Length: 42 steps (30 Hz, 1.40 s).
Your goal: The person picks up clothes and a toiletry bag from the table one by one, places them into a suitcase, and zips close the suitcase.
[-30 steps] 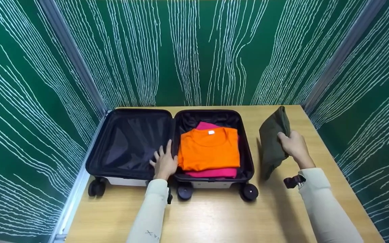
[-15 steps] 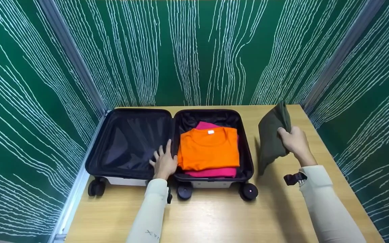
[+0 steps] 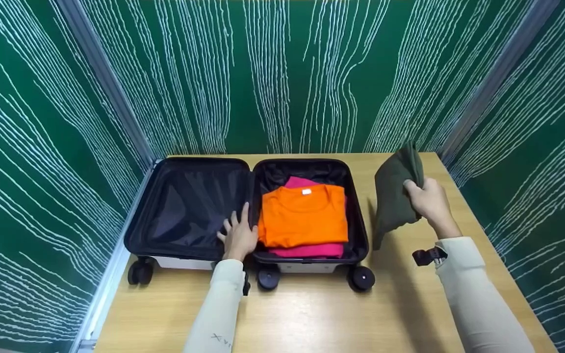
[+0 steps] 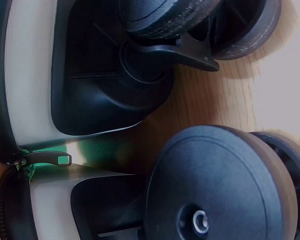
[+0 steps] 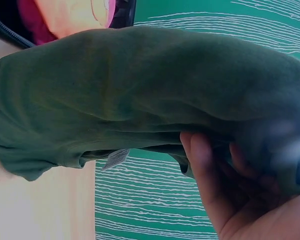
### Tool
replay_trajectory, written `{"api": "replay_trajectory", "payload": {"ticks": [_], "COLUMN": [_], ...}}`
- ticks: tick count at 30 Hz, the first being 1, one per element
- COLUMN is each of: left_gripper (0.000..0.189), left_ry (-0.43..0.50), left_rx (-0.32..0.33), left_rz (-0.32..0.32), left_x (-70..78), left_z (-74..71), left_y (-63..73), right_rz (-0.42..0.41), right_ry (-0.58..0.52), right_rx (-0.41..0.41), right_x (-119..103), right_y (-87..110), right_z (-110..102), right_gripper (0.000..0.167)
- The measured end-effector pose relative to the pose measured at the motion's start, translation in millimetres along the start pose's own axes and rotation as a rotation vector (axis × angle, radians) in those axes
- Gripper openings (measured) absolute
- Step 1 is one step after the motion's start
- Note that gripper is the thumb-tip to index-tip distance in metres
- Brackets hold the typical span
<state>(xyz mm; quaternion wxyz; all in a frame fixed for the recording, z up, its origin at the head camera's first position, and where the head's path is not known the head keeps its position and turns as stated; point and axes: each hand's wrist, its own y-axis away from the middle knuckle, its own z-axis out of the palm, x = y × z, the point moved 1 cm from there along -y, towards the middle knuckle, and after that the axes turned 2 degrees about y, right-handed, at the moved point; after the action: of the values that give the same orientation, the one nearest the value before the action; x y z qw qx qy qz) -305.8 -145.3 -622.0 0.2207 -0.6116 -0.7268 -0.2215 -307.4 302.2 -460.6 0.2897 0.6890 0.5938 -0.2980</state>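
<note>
My right hand point(image 3: 429, 203) grips a folded dark green shirt point(image 3: 396, 193) by one edge and holds it up to the right of the suitcase. In the right wrist view the green shirt point(image 5: 140, 90) spans the picture, with a tag point(image 5: 116, 159) showing at its lower side. My left hand point(image 3: 240, 239) lies with fingers spread at the hinge between the two halves of the open black-lined suitcase point(image 3: 360, 230). Inside the right half, a folded orange shirt point(image 3: 307, 220) rests on pink clothing point(image 3: 312, 251).
The left suitcase half point(image 3: 179, 206) lies open, with its dark lining showing. Black wheels point(image 3: 362, 278) stick out at the front. A zipper pull point(image 4: 47, 159) hangs between the halves. Green walls with white lines point(image 3: 272, 73) enclose the wooden table point(image 3: 302, 314).
My right hand has risen slightly and moved a little away from me, lifting the green shirt with it. The left hand and suitcase stay as they were.
</note>
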Motion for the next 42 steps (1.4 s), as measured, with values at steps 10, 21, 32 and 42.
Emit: {"api": "replay_trajectory", "payload": {"ticks": [10,21,32,42], "left_gripper": [0.073,0.072,0.072,0.072], "left_ry": [-0.001,0.001,-0.001,-0.014], "left_rx": [-0.001,0.007,0.004,0.010], "left_rz": [0.002,0.006,0.006,0.001], "left_x": [3.2,0.9,-1.4,0.2], "left_z": [-0.8,1.3,1.5,0.5], "left_y": [0.5,-0.1,-1.5,-0.1], "right_rz": [-0.042,-0.068,-0.139,-0.178], "right_ry": [-0.001,-0.011,-0.021,-0.039], "right_rx": [0.026,0.027,0.074,0.105], "right_x": [-10.0,-23.1,-34.0,-47.8], "right_y": [-0.6,-0.1,2.3,5.2], "right_z": [-4.1,-8.3,-13.2,-14.7], "right_gripper": [0.042,0.043,0.037,0.034]}}
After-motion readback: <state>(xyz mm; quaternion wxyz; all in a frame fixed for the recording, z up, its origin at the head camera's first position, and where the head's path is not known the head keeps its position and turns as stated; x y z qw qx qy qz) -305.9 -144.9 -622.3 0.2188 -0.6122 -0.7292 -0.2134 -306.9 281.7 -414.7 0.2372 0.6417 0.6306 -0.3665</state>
